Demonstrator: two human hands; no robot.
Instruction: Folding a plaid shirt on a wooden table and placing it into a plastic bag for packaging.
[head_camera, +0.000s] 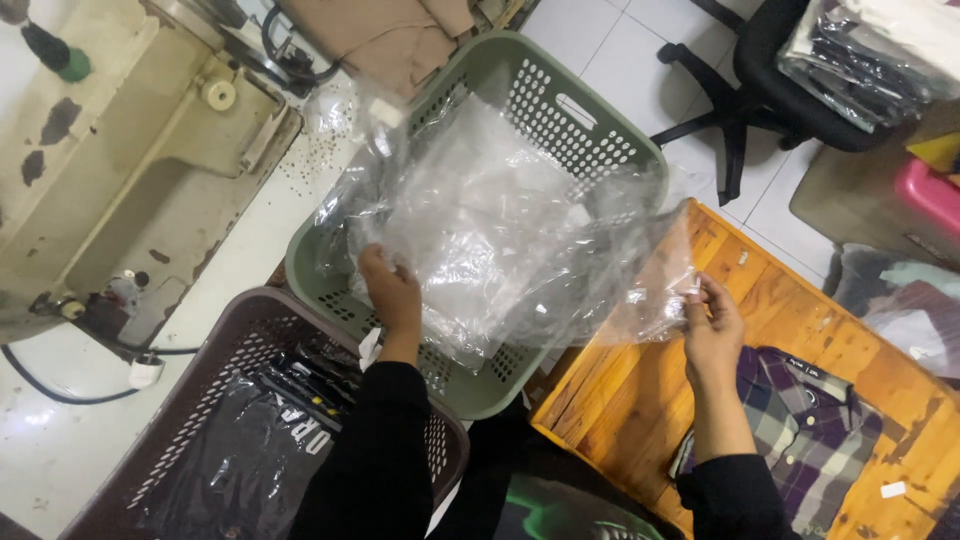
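clear plastic bags (480, 230) over green basket | black bagged garments (240, 450) in brown basket

A folded plaid shirt (800, 440) in purple and grey lies near the front edge of a low wooden table (780, 300), with a small white tag (893, 489) on the boards just beside it. On the pale tiled floor (610, 30) off the table's left corner stand a green laundry basket (560, 100) and a brown laundry basket (200, 400).
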